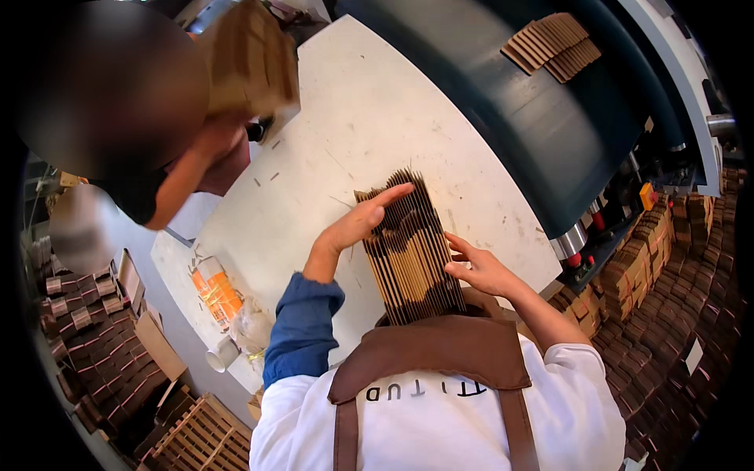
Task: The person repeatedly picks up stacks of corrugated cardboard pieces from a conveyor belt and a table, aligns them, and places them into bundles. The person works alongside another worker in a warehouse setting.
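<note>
**Two hands square a row of cardboard pieces on the white table**

A row of flat brown cardboard pieces (410,251) stands on edge near the front edge of the white table (345,125), running away from the person's apron (440,353). The left hand (357,226) lies on the row's left side, with fingers stretched long and flat over the tops of the pieces. The right hand (481,268) presses against the right side, its fingers spread open and touching the edges. Neither hand closes around anything; it seems they press from both sides so the pieces stay upright and even. Along the back edge of the table runs a dark conveyor belt (542,118), and on it lies a fanned batch of cardboard (552,45). Bundled cardboard stacks (652,251) stand beyond the right edge.
</note>
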`<state>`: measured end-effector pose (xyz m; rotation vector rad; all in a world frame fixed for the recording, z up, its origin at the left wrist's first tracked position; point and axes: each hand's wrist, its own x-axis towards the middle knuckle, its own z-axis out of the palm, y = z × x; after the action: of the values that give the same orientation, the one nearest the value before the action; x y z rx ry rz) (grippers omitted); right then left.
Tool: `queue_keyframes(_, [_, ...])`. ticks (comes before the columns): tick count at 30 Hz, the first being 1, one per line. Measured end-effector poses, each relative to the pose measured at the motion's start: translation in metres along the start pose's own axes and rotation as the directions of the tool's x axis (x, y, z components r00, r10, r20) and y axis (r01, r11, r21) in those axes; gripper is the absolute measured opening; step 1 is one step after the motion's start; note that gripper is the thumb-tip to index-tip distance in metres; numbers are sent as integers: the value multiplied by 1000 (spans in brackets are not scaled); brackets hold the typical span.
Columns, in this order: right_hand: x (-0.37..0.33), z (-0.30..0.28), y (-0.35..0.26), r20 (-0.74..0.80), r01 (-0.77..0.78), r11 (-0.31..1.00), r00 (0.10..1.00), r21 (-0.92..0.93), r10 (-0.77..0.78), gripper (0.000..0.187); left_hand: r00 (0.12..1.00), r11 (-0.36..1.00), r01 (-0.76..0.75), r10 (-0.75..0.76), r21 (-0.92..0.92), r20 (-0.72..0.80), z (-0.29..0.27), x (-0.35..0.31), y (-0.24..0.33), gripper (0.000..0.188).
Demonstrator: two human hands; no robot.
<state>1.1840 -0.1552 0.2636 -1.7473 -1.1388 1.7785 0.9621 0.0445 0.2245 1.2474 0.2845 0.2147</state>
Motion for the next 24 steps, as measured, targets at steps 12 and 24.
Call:
queue_keyframes(12, [2, 3, 18, -146, 29, 1000, 989, 3, -29, 72, 768, 981, -137, 195, 140, -610, 12, -22, -39, 64])
queue_keyframes(24, [35, 45, 2, -165, 9, 981, 986, 192, 24, 75, 564, 873, -64, 432, 484, -704, 93, -68, -104, 53])
